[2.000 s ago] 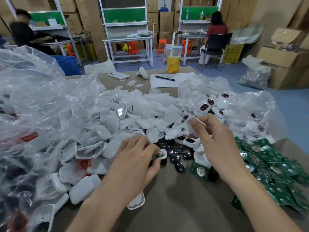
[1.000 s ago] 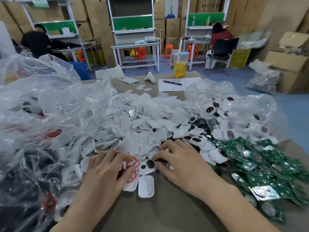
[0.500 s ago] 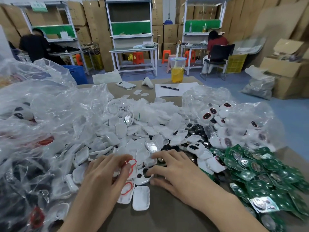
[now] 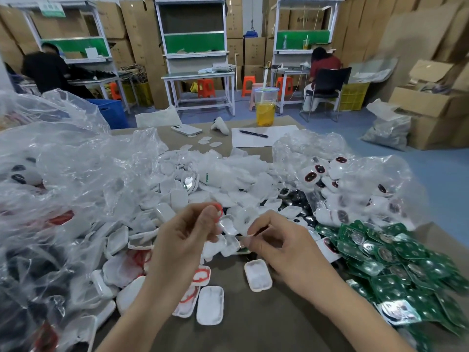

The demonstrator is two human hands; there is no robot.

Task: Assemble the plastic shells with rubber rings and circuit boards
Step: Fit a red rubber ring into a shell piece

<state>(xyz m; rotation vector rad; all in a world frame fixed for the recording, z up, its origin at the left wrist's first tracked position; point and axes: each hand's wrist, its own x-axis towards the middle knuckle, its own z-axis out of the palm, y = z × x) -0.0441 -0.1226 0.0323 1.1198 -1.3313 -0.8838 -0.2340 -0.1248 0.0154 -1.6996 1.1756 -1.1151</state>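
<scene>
Ring-fitting step, I judge. Hands close together above the shell pile: my left hand pinches a red rubber ring, my right hand pinches a white shell. Next move needs the ring seated evenly in the rim.

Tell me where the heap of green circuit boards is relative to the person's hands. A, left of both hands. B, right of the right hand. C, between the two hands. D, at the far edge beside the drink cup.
B: the green circuit boards lie heaped to the right of the right hand, which pinches a white shell while the left hand pinches a red rubber ring.
</scene>
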